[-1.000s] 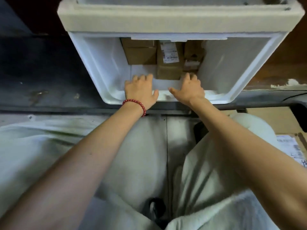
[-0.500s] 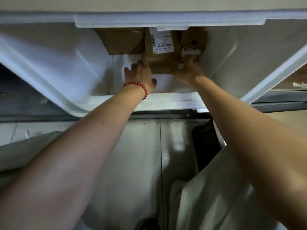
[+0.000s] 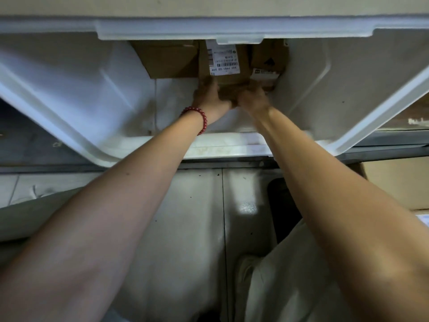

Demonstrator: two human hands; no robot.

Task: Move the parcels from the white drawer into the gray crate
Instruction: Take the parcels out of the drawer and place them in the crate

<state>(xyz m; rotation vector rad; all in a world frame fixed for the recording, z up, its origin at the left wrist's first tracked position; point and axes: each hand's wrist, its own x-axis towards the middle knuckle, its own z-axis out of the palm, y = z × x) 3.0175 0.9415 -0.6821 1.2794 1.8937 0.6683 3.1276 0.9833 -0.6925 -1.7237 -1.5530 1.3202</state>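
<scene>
Reaching deep into the drawer (image 3: 69, 94) with both arms, and the 2 hands meet at the far end on the middle parcel (image 3: 228, 77). Left hand (image 3: 210, 96) is clamped on its near left corner, fingers curled up the side. Right hand (image 3: 251, 97) is wrapped round the near right corner, though blur softens the fingertips. The 2 hands are almost touching. That parcel lies on the drawer floor at the far end, brown card with a white barcode label (image 3: 224, 60) on top.

Neighbours now: 3 parcels in a row across the far end. The left parcel (image 3: 171, 59) is a plain brown box, pressed against the middle one's left side. The right parcel (image 3: 269, 58) is narrower and darker, with a black triangle mark and a white strip (image 3: 264, 74) at its near edge. It sits tight against the middle one, and the right hand's knuckles are just beside it. Overhead, the cabinet lip (image 3: 181, 29) hangs across all 3 and hides their far ends. A red bracelet (image 3: 197, 118) rides the left wrist.

Drawer walls are white plastic, sloping out left and right, and the scuffed near rim (image 3: 220, 149) runs under both forearms. Below it a gray rail (image 3: 383, 151) crosses the view, then pale floor tiles (image 3: 185, 228) with dark specks and a glare spot. Pale cloth (image 3: 290, 275) lies near right, and a cardboard box (image 3: 394, 182) sits at the right edge.
</scene>
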